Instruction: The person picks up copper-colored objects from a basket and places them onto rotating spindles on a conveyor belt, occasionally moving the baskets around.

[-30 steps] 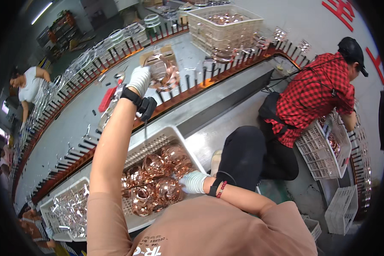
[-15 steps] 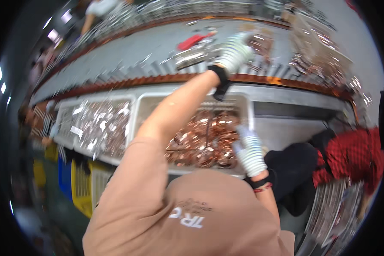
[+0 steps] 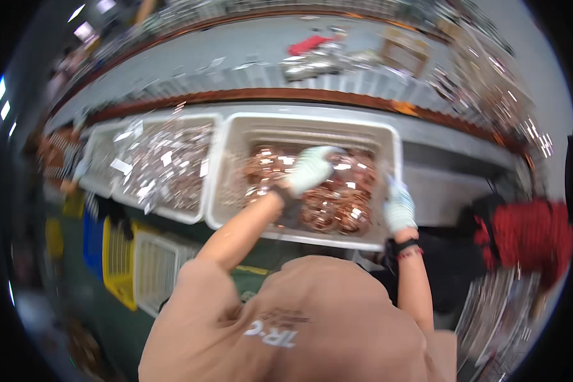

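A white plastic bin (image 3: 235, 210) in front of me holds shiny copper-coloured coiled pieces (image 3: 325, 210). Into it reaches my left hand (image 3: 312, 169), in a pale work glove, over the coils. Motion smears its fingers, so whether it grips a piece does not show. My right hand (image 3: 400, 209), gloved in white and blue, lies against the bin's right rim with its fingers stretched away from me.
To the left, another white bin (image 3: 200, 191) is heaped with silvery metal pieces. Beyond runs a grey conveyor (image 3: 235, 76) carrying a red item (image 3: 309, 44), silvery parts and a cardboard box (image 3: 404, 52). Stacked crates (image 3: 118, 254) stand lower left; a person in red checks (image 3: 522, 235) is at right.
My left hand has come back from over the conveyor down into the bin of copper coils. My right hand stays by the bin's right rim. The whole view has shifted a little.
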Demonstrator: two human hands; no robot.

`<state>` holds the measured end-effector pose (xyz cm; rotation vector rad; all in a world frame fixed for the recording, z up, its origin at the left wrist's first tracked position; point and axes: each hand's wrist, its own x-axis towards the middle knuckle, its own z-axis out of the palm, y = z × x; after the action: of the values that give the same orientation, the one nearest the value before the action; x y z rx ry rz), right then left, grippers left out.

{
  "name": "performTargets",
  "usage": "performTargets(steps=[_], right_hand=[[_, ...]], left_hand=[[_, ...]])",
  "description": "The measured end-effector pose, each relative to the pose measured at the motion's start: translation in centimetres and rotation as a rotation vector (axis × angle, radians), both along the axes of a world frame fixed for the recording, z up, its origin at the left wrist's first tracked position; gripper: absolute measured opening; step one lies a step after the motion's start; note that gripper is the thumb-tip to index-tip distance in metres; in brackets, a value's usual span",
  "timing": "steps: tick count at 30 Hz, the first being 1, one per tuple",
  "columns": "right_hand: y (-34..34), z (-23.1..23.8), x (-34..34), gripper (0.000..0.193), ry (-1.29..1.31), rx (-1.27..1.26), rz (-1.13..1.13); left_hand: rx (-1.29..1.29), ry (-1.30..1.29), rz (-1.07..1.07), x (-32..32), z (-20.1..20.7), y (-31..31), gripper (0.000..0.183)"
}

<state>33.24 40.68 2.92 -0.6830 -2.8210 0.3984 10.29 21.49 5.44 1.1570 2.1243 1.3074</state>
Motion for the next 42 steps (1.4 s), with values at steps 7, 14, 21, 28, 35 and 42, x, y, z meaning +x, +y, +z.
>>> performTargets(steps=[7, 14, 21, 28, 35, 42], right_hand=[[0.5, 0.1, -1.6, 0.055, -0.136, -0.259, 0.012], [9.8, 0.4, 4.8, 0.053, -0.084, -0.219, -0.159], [14.3, 1.8, 6.0, 0.048, -0.142, -0.195, -0.222], [14.9, 4.4, 6.8, 0.046, -0.119, -0.220, -0.238], [19.5, 3.0, 9.4, 0.044, -0.046, -0.174, -0.265], [21.5, 3.2, 8.8, 0.051, 0.030, -0.096, -0.167]], left_hand=[[0.263, -0.449, 0.112, -1.7, -1.2, 1.5, 0.049], [0.171, -0.475, 0.147, -3.4, 4.2, 12.1, 0.035], [0.202, -0.887, 0.129, -13.7, 3.1, 19.8, 0.040], [0.099, -0.786, 0.199, -20.0, 9.4, 21.3, 0.031], [0.276, 0.568, 0.188, -12.6, 17.5, 22.7, 0.025], [0.017, 0.017, -0.069, -8.9, 22.3, 38.9, 0.030]])
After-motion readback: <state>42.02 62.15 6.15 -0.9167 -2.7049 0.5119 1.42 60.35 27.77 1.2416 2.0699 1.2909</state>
